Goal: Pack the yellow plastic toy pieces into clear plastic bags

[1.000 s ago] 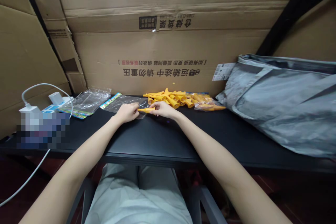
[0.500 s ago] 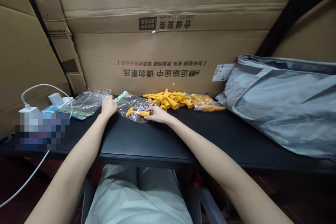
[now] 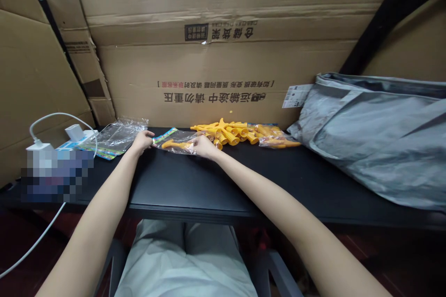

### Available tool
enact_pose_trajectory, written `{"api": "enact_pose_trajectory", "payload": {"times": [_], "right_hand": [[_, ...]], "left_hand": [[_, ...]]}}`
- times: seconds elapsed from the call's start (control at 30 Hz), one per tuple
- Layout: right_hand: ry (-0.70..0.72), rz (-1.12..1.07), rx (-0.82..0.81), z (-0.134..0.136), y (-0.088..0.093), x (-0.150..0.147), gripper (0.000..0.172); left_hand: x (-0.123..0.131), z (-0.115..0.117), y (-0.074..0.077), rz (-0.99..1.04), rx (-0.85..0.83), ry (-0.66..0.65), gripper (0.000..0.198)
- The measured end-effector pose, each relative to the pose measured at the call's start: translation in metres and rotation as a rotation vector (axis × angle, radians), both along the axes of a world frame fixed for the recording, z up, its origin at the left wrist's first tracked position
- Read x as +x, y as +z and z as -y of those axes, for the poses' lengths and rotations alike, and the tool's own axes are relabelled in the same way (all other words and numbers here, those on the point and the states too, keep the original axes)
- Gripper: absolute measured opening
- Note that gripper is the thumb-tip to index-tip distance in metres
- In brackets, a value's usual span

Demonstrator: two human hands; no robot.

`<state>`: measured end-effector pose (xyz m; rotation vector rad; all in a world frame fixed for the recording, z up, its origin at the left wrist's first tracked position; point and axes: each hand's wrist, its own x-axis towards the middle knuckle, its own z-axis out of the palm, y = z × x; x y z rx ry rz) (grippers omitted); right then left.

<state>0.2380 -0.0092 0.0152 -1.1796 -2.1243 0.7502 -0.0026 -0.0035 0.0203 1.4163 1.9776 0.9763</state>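
Observation:
On the black table (image 3: 209, 181) lies a clear plastic bag (image 3: 176, 140) with a colourful header and one yellow plastic toy inside. My left hand (image 3: 142, 141) pinches the header end of the bag. My right hand (image 3: 204, 146) grips the bag's other end, fingers closed on it. Just behind my right hand sits a pile of several loose yellow toys (image 3: 226, 132), and a filled bag of them (image 3: 275, 137) lies to its right.
Empty clear bags (image 3: 116, 135) lie at the left beside white chargers and a cable (image 3: 55, 130). A large grey bag (image 3: 376, 134) fills the table's right side. Cardboard boxes (image 3: 216, 65) wall off the back and left.
The yellow toy went from my fingers into the clear bag. My left hand moved left to the bag's header, and both hands pulled the bag flatter and a little farther back.

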Motion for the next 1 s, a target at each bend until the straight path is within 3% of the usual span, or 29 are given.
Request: {"api": "enact_pose_trajectory", "payload": {"times": [0.17,0.3,0.4,0.5,0.63,0.77,0.87,1.0], "right_hand": [[-0.010,-0.089,-0.025,-0.005,-0.003,-0.004,0.024],[0.063,-0.114,-0.117,0.000,-0.005,-0.007,0.033],[0.138,-0.160,-0.196,0.001,-0.008,-0.007,0.039],[0.205,-0.192,-0.263,0.002,-0.009,-0.007,0.040],[0.267,-0.197,-0.286,0.008,-0.006,-0.011,0.042],[0.356,-0.249,-0.296,0.011,-0.004,-0.014,0.038],[0.187,-0.200,-0.195,0.007,0.003,-0.007,0.021],[-0.323,0.020,0.132,0.004,0.024,0.021,0.022]], "left_hand": [[0.008,0.007,0.006,0.197,-0.116,-0.025,0.040],[0.007,0.007,0.007,0.215,-0.145,-0.011,0.036],[0.003,0.006,0.005,0.039,-0.086,0.019,0.025],[0.003,0.004,0.001,-0.297,0.127,0.064,0.024],[0.014,0.002,-0.008,-0.560,0.406,-0.104,0.032],[0.027,0.001,-0.022,-0.652,0.294,-0.249,0.046],[0.027,-0.002,-0.028,-0.665,0.093,-0.254,0.055],[0.016,-0.005,-0.028,-0.676,-0.042,-0.217,0.061]]}}
